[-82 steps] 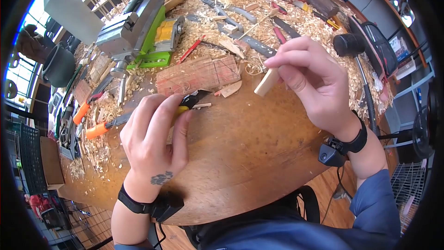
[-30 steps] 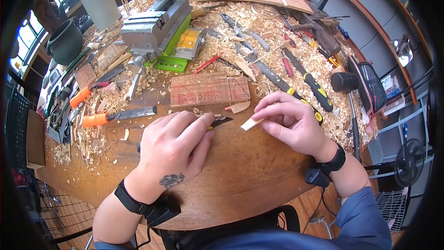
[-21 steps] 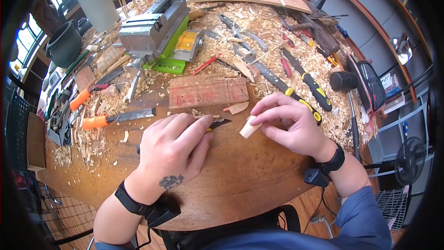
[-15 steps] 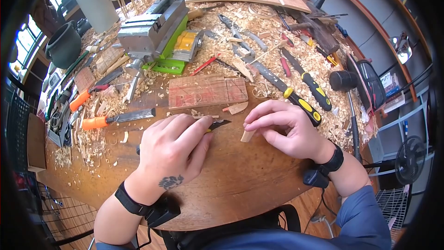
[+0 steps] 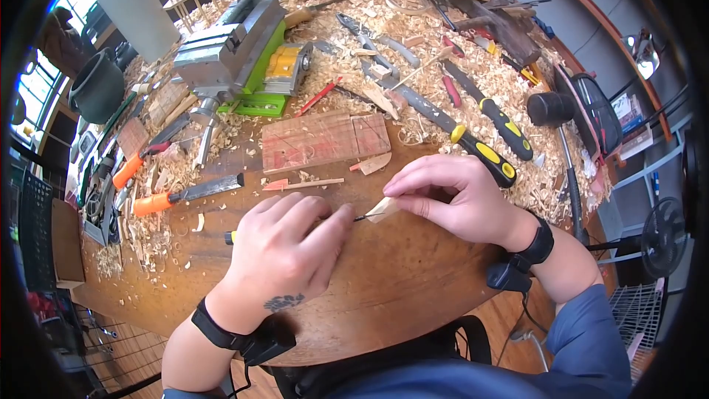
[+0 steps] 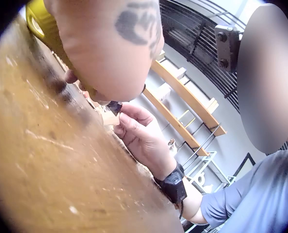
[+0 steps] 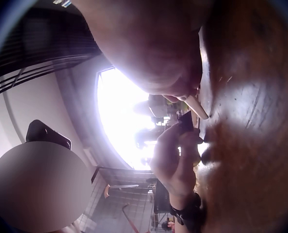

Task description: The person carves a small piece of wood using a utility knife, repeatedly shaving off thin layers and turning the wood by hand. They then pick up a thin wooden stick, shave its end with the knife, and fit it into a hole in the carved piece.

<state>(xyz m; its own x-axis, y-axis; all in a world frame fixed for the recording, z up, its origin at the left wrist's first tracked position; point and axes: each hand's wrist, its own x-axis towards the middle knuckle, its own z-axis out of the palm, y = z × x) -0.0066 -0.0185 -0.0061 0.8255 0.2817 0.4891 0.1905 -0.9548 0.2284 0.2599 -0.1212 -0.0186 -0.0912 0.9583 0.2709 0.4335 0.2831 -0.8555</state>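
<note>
In the head view my left hand [image 5: 292,247] grips a utility knife; its dark blade [image 5: 360,218] sticks out beyond the fingertips and meets a small pale wooden piece [image 5: 381,210]. My right hand [image 5: 461,199] pinches that piece between thumb and fingers. The yellow knife handle [image 6: 47,26] shows beside the left hand in the left wrist view, with the piece [image 6: 111,118] at the right fingertips. In the right wrist view the blade [image 7: 186,120] is near the wooden piece [image 7: 196,108]. A reddish board [image 5: 325,140] lies beyond the hands.
A vise [image 5: 221,55] stands at the back left on a shaving-strewn bench [image 5: 354,303]. Orange-handled chisels [image 5: 151,205] lie at left. Yellow-and-black handled tools [image 5: 484,154] and a black mallet [image 5: 550,108] are at right. A thin stick [image 5: 314,183] lies before the board.
The left hand and knife have moved right, bringing the blade to the wooden piece. The right hand has lifted slightly and turned the piece. The head view has shifted a little.
</note>
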